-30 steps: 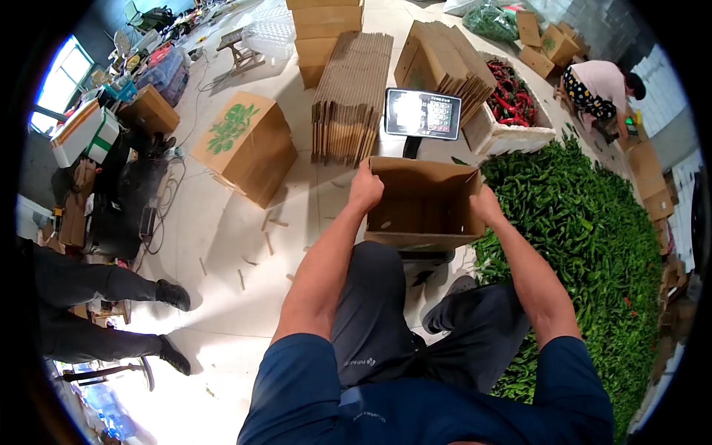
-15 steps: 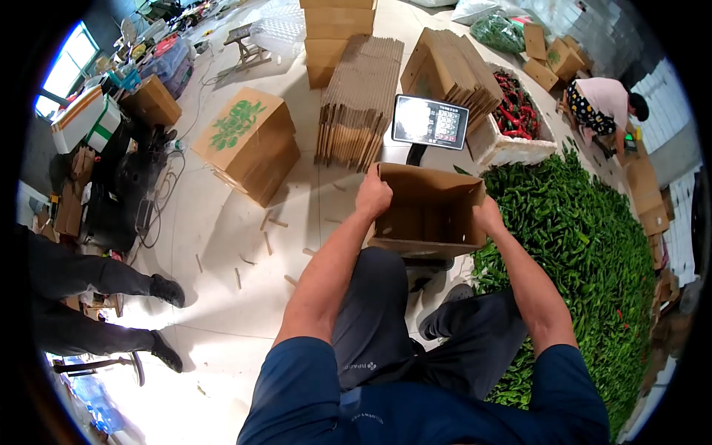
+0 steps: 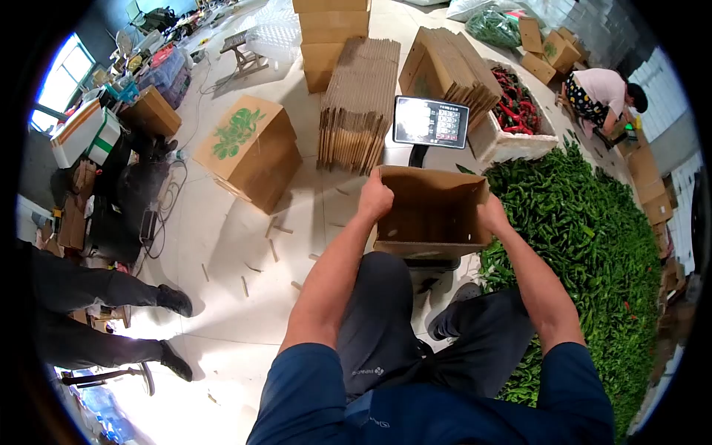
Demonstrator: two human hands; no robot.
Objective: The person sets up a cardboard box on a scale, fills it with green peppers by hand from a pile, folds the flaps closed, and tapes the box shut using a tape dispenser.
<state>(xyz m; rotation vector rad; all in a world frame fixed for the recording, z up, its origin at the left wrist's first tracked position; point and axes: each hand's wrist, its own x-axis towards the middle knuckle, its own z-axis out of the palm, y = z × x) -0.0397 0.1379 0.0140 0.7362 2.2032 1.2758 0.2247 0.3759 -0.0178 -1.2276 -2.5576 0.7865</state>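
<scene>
An open, empty cardboard box [image 3: 432,210] rests on a scale in front of my knees, its opening facing up. My left hand [image 3: 376,196] grips the box's left upper edge, and my right hand [image 3: 492,216] is closed on the right edge. Just behind the box stands the scale's display [image 3: 430,122], tilted toward me. A large heap of green peppers [image 3: 578,245] lies right of the box. Beyond the display are two stacks of flattened cartons [image 3: 359,104] [image 3: 449,73]. Red peppers [image 3: 516,104] fill a white foam box.
A closed carton [image 3: 248,152] with a green print stands on the floor at left. Another person's legs [image 3: 104,285] show at far left; a co-worker [image 3: 602,96] crouches at upper right. Brown boxes [image 3: 335,37] are piled at the back.
The view has shifted slightly. Both hands remain on the box, which looks almost unmoved against the scale. The crouching co-worker's arms have moved a little.
</scene>
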